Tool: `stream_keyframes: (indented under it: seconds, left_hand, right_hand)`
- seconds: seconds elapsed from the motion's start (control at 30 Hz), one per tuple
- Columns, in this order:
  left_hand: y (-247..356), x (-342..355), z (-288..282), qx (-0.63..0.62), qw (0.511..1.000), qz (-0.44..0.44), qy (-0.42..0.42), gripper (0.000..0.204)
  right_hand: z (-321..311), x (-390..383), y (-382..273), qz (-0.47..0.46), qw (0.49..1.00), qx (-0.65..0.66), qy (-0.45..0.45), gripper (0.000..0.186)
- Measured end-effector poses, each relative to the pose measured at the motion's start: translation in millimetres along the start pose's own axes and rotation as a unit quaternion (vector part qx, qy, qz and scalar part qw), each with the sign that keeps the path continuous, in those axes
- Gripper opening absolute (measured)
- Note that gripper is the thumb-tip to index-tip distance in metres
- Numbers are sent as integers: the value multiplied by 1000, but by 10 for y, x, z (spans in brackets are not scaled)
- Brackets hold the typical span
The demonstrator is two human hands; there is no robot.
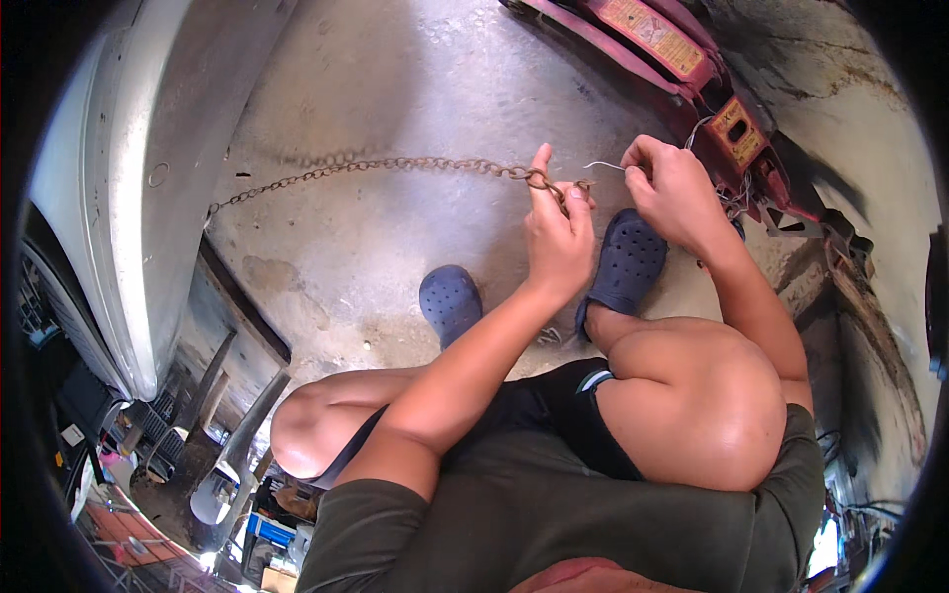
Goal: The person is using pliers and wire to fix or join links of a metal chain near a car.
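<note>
A rusty chain stretches from the left, where its far end meets the foot of a pale panel, over to my left hand. That hand is closed on the chain's end links, with the index finger pointing up beside them. My right hand pinches a thin, pale wire between thumb and index finger. The wire's bent free end points left, toward the chain end, with a small gap between them.
A red floor jack with yellow labels lies at the upper right, loose wires around its near end. The white panel stands at left. My feet in blue clogs rest on the concrete floor. Assorted clutter fills the lower left.
</note>
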State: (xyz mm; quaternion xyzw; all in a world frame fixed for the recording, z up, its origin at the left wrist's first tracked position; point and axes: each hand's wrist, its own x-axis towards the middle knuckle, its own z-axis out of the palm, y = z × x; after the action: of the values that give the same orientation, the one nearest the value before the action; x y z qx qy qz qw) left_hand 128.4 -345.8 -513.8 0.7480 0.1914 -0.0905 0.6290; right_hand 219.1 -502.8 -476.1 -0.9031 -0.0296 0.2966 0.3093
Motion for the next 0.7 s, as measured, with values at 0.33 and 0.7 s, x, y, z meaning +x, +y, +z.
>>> stream_keyframes:
  seconds: [0.33,0.7]
  left_hand:
    - [-17,79,-99,8,999,10,32,55]
    - [-31,58,-90,6,1000,11,26,37]
  right_hand:
    - [11,-30,11,7,997,51,-63,20]
    - [62,-36,148,57,987,102,-107,21]
